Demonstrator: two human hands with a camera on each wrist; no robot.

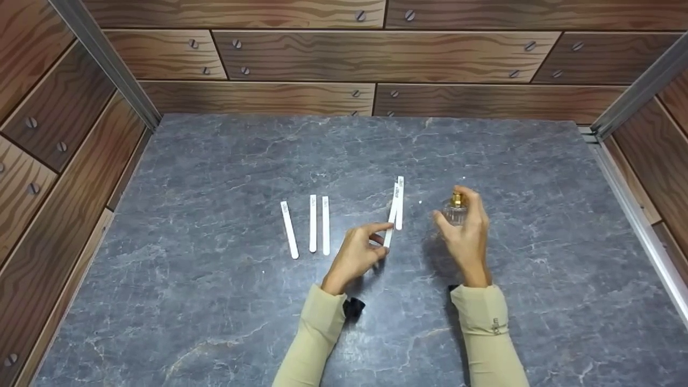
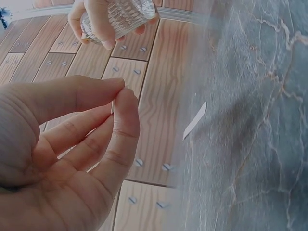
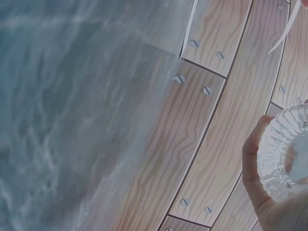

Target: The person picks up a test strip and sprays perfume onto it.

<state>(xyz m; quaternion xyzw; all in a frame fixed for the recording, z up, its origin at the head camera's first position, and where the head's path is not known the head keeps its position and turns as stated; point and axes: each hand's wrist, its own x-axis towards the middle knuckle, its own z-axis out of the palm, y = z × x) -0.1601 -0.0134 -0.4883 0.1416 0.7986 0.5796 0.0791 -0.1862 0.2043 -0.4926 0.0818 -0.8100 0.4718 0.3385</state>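
Note:
My left hand (image 1: 355,252) pinches the lower end of a white paper test strip (image 1: 392,212) between thumb and fingertips. In the left wrist view the strip is nearly edge-on and mostly hidden by the fingers. Another white strip (image 1: 400,207) lies on the table and is overlapped by the held one in the head view. To the right, my right hand (image 1: 466,234) grips a clear ribbed glass perfume bottle (image 1: 456,215), its index finger at the gold spray top (image 1: 457,196). The bottle's ribbed base (image 3: 274,159) shows in the right wrist view.
Left of the hands, three more white strips (image 1: 289,231) lie spaced apart on the grey marbled table (image 1: 226,301). Wood-patterned walls (image 1: 301,54) and metal rails (image 1: 639,231) border the workspace. Tiny white specks (image 1: 420,202) dot the tabletop.

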